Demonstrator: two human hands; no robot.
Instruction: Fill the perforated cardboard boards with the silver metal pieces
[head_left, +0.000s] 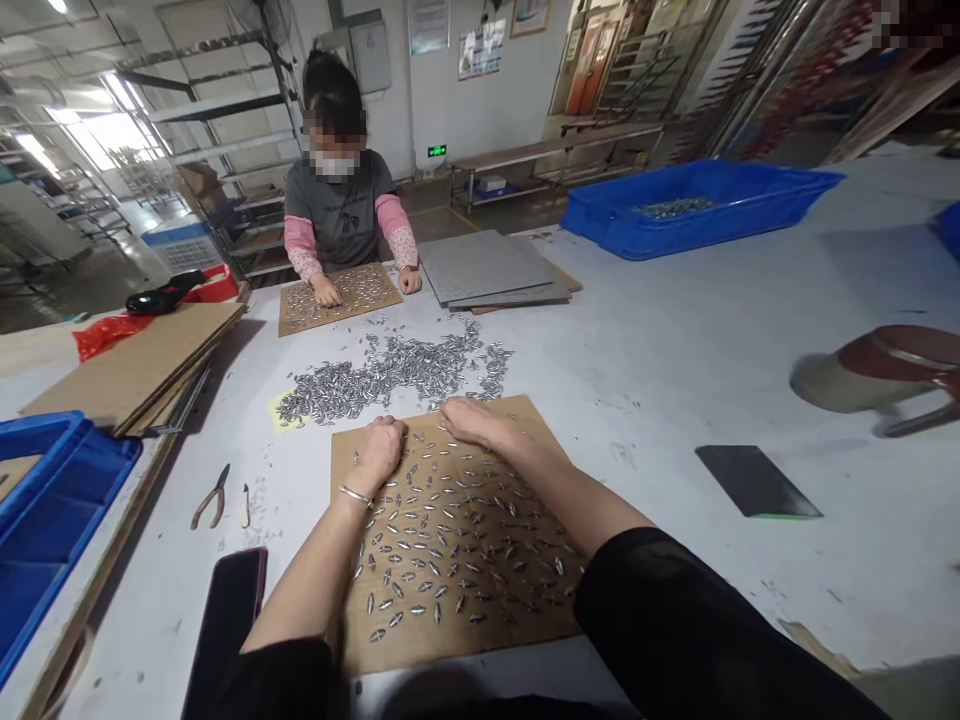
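Observation:
Before me lies a brown cardboard sheet point(480, 620) dotted with many small, shiny, pointed metal pieces point(437, 612), set apart from each other. My left hand point(382, 450) rests over its far left part with the fingers curled in. What those fingers hold, if anything, is hidden. My right hand point(469, 420) is at the sheet's far edge, fingers bent and closed, and I cannot make out what is in them. Just beyond both hands spreads a loose heap of the same metal pieces point(397, 370), partly on a yellow paper point(281, 410).
Pliers point(214, 500), a small white-handled tool point(245, 507) and a phone point(225, 620) lie left. Opposite, a co-worker point(341, 200) touches another filled cardboard point(292, 318). Grey boards point(487, 265), a blue tray point(622, 235), a dark block point(754, 480) and a mug point(847, 375) stand right.

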